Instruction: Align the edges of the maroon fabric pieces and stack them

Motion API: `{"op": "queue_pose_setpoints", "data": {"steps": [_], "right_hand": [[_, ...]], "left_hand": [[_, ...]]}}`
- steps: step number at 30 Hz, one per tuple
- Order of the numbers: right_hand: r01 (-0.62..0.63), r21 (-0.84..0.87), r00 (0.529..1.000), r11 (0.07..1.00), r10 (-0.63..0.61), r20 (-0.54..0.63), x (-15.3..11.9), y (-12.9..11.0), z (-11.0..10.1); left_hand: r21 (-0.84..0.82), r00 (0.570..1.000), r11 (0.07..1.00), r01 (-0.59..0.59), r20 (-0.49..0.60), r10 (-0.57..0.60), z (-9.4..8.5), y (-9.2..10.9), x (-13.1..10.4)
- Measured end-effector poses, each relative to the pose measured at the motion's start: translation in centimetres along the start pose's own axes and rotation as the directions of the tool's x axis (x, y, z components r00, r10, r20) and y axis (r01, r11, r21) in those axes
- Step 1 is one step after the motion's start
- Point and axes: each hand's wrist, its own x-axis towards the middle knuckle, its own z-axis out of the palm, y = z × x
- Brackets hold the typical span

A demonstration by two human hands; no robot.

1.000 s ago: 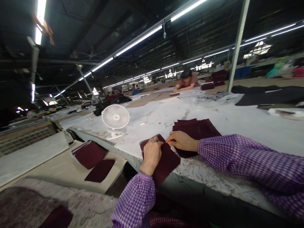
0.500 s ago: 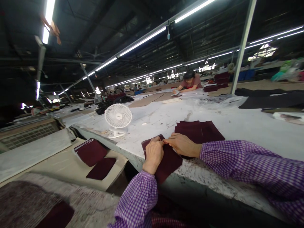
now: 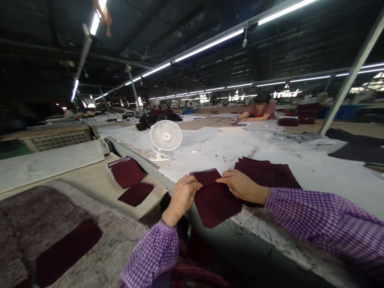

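Observation:
A maroon fabric piece (image 3: 217, 206) lies at the front edge of the white-covered table, its lower part hanging over. A crease runs across it near the top, and the strip above is folded with a greyish far edge. My left hand (image 3: 182, 197) pinches the left end of the crease between thumb and fingers. At the right end my right hand (image 3: 243, 185) grips the same piece with thumb and fingertips. Just behind my right hand is a loose stack of maroon fabric pieces (image 3: 270, 173), partly covered by the hand and wrist.
A white fan (image 3: 166, 136) stands on the table (image 3: 207, 144) beyond my hands. To the left, a lower beige surface (image 3: 90, 178) holds a maroon stack (image 3: 127, 173) and a single piece (image 3: 136, 194). Another maroon piece (image 3: 70, 250) lies lower left. Across the table a person (image 3: 261, 110) leans forward.
My left hand has moved from atop the fabric to its left edge, so the crease now shows between my hands. The camera has turned left, shifting the scene rightward.

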Motion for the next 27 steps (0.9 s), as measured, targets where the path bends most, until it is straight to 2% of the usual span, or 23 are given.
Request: {"op": "queue_pose_setpoints", "data": {"steps": [3, 7, 12, 18, 22, 27], "right_hand": [[0.01, -0.081, 0.993, 0.997, -0.001, 0.116, 0.4, -1.0, -1.3], [0.064, -0.206, 0.962, 0.976, -0.006, 0.274, 1.8, -2.6, -3.0], [0.165, -0.317, 0.925, 0.934, -0.034, 0.379, 3.6, -4.2, -3.8], [0.279, -0.369, 0.852, 0.887, -0.051, 0.521, 4.8, -5.7, -5.4], [0.356, -0.373, 0.843, 0.857, -0.122, 0.524, 5.3, -5.4, -5.4], [0.428, -0.42, 0.876, 0.8, -0.253, 0.412, 5.4, -4.8, -3.9]], "left_hand": [[0.048, 0.999, 0.998, -0.031, -0.022, 0.033, 0.0, -0.1, -0.3], [0.045, 0.998, 0.997, -0.057, -0.036, 0.059, -0.1, -0.4, -0.4], [0.027, 0.994, 0.994, -0.103, -0.043, 0.104, -0.3, -1.0, -0.7], [-0.106, 0.993, 0.991, -0.083, -0.097, 0.073, -0.3, -1.6, -1.6], [-0.228, 0.996, 0.972, -0.053, -0.086, 0.034, -0.9, -2.2, -2.0], [-0.351, 0.992, 0.936, 0.025, -0.11, -0.068, -1.2, -2.6, -2.1]]}}
